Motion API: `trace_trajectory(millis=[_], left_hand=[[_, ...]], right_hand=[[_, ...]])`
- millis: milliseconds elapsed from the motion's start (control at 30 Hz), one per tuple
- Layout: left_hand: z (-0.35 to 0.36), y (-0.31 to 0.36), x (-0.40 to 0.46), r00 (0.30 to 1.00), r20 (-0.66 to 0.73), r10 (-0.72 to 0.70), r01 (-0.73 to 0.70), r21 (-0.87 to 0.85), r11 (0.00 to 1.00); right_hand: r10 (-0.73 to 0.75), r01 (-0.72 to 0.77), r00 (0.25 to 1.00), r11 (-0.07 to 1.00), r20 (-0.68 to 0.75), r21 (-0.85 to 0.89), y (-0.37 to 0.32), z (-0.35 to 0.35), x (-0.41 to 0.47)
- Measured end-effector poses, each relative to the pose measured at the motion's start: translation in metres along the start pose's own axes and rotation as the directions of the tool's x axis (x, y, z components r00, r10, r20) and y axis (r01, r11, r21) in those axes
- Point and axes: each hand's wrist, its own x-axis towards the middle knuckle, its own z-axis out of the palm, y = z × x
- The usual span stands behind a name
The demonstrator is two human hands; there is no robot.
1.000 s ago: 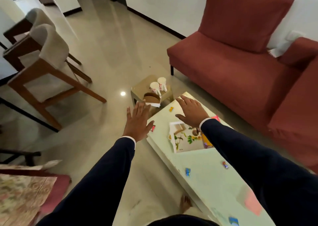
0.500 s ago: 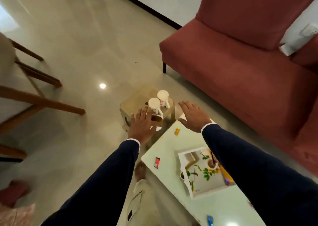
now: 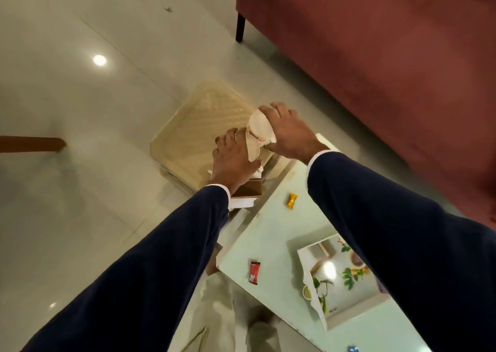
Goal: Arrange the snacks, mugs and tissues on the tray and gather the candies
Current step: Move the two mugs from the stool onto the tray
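Observation:
A beige woven-pattern tray sits on a low stand beyond the pale green table. My right hand grips a white mug, tilted on its side over the tray's near right corner. My left hand closes around a second white mug right beside the first. Under my left wrist lies a brown tissue box with white tissue showing. On the table lie a gold candy, a red candy and a floral snack pack.
A red sofa runs along the right, close to the tray. A blue candy peeks in at the bottom edge. A wooden chair leg juts in at the left over the glossy tiled floor.
The view has moved forward and down over the tray. Both hands, open above the table before, have reached the two mugs and closed on them; the mugs are now tilted.

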Motion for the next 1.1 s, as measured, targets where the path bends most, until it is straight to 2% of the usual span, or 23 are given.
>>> trace_trajectory(millis=[100,233,400,467,533,567,600,667,700,767,867,1000,1100], left_hand=[[0.015,-0.009,0.008,0.999,-0.039,0.024,-0.025,-0.018,1.0],[0.023,-0.01,0.014,0.988,-0.145,0.06,-0.07,-0.061,0.996],[0.023,-0.008,0.017,0.985,-0.174,0.019,-0.049,-0.171,0.984],[0.02,-0.009,0.019,0.986,-0.166,-0.001,-0.04,-0.246,0.968],[0.015,-0.012,0.021,0.989,-0.142,-0.032,-0.025,-0.382,0.924],[0.012,-0.015,0.022,0.991,-0.124,-0.059,-0.007,-0.477,0.879],[0.008,-0.018,0.021,0.992,-0.095,-0.089,0.019,-0.574,0.819],[0.004,-0.018,0.018,0.993,-0.033,-0.114,0.06,-0.691,0.72],[0.003,-0.015,0.015,0.993,-0.02,-0.112,0.063,-0.726,0.685],[0.006,-0.006,0.007,0.995,-0.019,-0.095,0.046,-0.77,0.636],[0.016,0.017,-0.008,1.0,-0.01,0.028,-0.026,-0.761,0.649],[0.042,0.061,-0.033,0.97,0.13,0.203,-0.048,-0.723,0.69],[0.07,0.103,-0.055,0.912,0.236,0.336,-0.083,-0.696,0.713]], right_hand=[[-0.012,0.01,0.999,0.998,0.032,0.054,0.004,0.018,0.022],[-0.01,0.009,1.0,0.985,0.005,0.173,0.005,0.031,0.039],[-0.004,0.003,1.0,0.96,0.004,0.281,0.009,0.036,0.045],[0.024,-0.012,0.999,0.916,-0.024,0.4,0.018,0.037,0.04],[0.105,-0.05,0.993,0.809,-0.061,0.586,0.034,0.038,0.026],[0.166,-0.068,0.983,0.72,-0.077,0.69,0.042,0.039,0.017],[0.237,-0.079,0.968,0.6,-0.082,0.796,0.049,0.04,0.005],[0.387,-0.075,0.922,0.262,-0.033,0.962,0.063,0.047,-0.028],[0.44,-0.056,0.898,0.103,0.005,0.993,0.069,0.052,-0.047],[0.529,-0.016,0.846,-0.103,0.069,0.995,0.078,0.064,-0.091],[0.659,0.047,0.741,-0.242,0.129,0.969,0.087,0.083,-0.168],[0.767,0.031,0.601,-0.303,0.224,0.953,0.088,0.115,-0.274],[0.79,0.025,0.541,-0.358,0.288,0.933,0.082,0.14,-0.348]])
